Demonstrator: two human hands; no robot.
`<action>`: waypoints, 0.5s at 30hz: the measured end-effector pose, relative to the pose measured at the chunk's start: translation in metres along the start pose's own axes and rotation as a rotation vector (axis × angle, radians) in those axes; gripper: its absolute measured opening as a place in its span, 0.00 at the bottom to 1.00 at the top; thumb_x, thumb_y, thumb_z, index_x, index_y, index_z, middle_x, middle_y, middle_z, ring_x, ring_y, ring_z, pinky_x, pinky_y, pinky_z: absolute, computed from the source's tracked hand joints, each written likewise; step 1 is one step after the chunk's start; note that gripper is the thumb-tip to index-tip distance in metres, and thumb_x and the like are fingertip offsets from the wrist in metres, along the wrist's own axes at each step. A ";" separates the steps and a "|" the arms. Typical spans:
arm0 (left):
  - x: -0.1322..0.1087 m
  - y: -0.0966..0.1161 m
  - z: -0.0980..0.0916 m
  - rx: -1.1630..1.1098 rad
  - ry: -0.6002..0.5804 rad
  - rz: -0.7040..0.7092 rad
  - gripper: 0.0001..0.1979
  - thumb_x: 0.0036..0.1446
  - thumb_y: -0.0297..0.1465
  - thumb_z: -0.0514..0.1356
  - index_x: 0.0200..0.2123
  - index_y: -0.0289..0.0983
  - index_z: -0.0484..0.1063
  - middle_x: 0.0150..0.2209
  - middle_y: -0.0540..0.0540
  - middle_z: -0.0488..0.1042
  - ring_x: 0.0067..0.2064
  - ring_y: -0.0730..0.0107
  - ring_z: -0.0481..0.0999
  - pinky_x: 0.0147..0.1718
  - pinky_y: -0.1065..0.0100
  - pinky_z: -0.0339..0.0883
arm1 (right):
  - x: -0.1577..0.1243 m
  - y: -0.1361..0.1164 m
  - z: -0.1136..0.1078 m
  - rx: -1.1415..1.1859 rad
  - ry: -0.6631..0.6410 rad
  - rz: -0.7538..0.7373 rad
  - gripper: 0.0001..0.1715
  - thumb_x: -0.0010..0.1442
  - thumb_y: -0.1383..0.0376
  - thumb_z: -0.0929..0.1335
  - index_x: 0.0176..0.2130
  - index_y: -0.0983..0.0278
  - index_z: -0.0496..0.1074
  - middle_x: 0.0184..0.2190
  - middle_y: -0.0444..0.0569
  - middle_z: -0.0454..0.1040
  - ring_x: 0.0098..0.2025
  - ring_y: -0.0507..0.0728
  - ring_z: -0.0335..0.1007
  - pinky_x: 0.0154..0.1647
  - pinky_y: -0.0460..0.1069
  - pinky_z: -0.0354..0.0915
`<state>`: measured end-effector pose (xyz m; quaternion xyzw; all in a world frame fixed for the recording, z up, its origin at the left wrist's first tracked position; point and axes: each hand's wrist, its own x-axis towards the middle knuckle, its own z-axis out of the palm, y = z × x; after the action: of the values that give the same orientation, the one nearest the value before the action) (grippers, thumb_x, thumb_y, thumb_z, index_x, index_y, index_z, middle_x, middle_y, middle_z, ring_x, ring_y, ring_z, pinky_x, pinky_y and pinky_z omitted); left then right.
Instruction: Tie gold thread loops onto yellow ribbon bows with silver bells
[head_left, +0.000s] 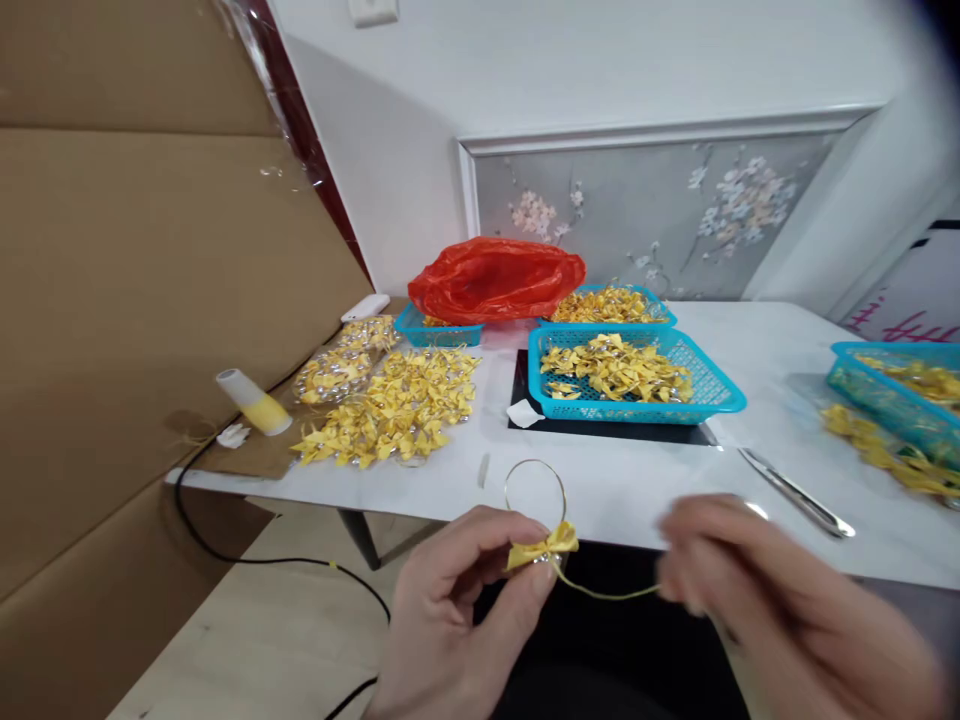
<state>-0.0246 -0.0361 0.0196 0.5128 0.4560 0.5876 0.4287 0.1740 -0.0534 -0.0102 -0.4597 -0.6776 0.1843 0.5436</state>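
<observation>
Between the thumb and fingers of my left hand [472,610] is a small yellow bow [549,545] with silvery beads under it. A thin gold wire ring [534,464] rises in a loop above the bow. From the bow a yellowish cord [607,596] runs rightward to my right hand [735,570], which is blurred, its fingers pinched together around the cord's end. Both hands are over the table's front edge, above a dark lap.
A pile of yellow bows [397,405] covers the table's left part. Blue baskets of bows [637,412] stand behind, beside a red plastic bag [499,280]. A metal craft knife [799,492] lies on the right. A thread cone [255,402] and black cable [277,560] are at left.
</observation>
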 end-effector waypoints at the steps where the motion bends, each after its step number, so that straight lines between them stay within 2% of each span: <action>1: -0.001 0.000 0.002 -0.013 -0.026 -0.009 0.12 0.46 0.21 0.69 0.29 0.45 0.83 0.28 0.52 0.81 0.29 0.72 0.79 0.30 0.79 0.73 | 0.007 -0.002 0.007 0.060 -0.079 0.042 0.11 0.69 0.63 0.64 0.50 0.61 0.69 0.40 0.48 0.71 0.34 0.51 0.71 0.31 0.41 0.70; 3: 0.000 -0.004 0.003 -0.028 -0.098 -0.033 0.11 0.47 0.21 0.69 0.30 0.45 0.84 0.29 0.52 0.82 0.30 0.72 0.80 0.31 0.79 0.74 | 0.020 -0.006 0.022 0.213 -0.254 0.150 0.08 0.68 0.62 0.64 0.46 0.60 0.69 0.37 0.46 0.71 0.32 0.50 0.69 0.30 0.40 0.69; 5: 0.000 -0.009 0.003 -0.044 -0.107 -0.085 0.11 0.48 0.23 0.70 0.32 0.45 0.83 0.30 0.51 0.82 0.31 0.72 0.80 0.32 0.79 0.74 | 0.028 -0.008 0.034 0.294 -0.338 0.257 0.08 0.69 0.61 0.63 0.39 0.62 0.69 0.31 0.44 0.69 0.29 0.49 0.65 0.27 0.41 0.65; 7: -0.001 -0.013 0.005 -0.089 -0.049 -0.167 0.13 0.48 0.25 0.71 0.37 0.45 0.81 0.29 0.53 0.80 0.30 0.74 0.78 0.31 0.80 0.73 | 0.031 -0.007 0.041 0.304 -0.328 0.333 0.13 0.69 0.59 0.63 0.34 0.62 0.68 0.27 0.42 0.66 0.27 0.49 0.61 0.26 0.41 0.62; 9: -0.002 -0.016 0.006 -0.166 -0.009 -0.242 0.17 0.48 0.27 0.72 0.42 0.47 0.78 0.27 0.55 0.78 0.28 0.76 0.76 0.30 0.80 0.72 | 0.030 -0.005 0.043 0.311 -0.298 0.377 0.15 0.69 0.58 0.62 0.33 0.63 0.68 0.27 0.42 0.66 0.28 0.49 0.61 0.28 0.42 0.61; 12: -0.002 -0.019 0.006 -0.222 -0.052 -0.272 0.14 0.48 0.28 0.72 0.39 0.46 0.76 0.28 0.55 0.78 0.29 0.76 0.75 0.30 0.79 0.71 | 0.028 -0.003 0.043 0.317 -0.321 0.392 0.14 0.68 0.59 0.63 0.33 0.63 0.69 0.28 0.42 0.67 0.29 0.49 0.63 0.29 0.42 0.62; 15: 0.000 -0.021 0.001 -0.149 -0.124 -0.250 0.08 0.51 0.28 0.71 0.35 0.43 0.79 0.29 0.53 0.77 0.30 0.76 0.75 0.30 0.80 0.71 | 0.029 -0.003 0.040 0.300 -0.306 0.334 0.11 0.68 0.61 0.64 0.35 0.62 0.70 0.29 0.42 0.68 0.29 0.48 0.66 0.29 0.40 0.64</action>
<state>-0.0224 -0.0312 -0.0009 0.4540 0.4439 0.5293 0.5627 0.1366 -0.0207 -0.0055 -0.4464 -0.6317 0.4371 0.4589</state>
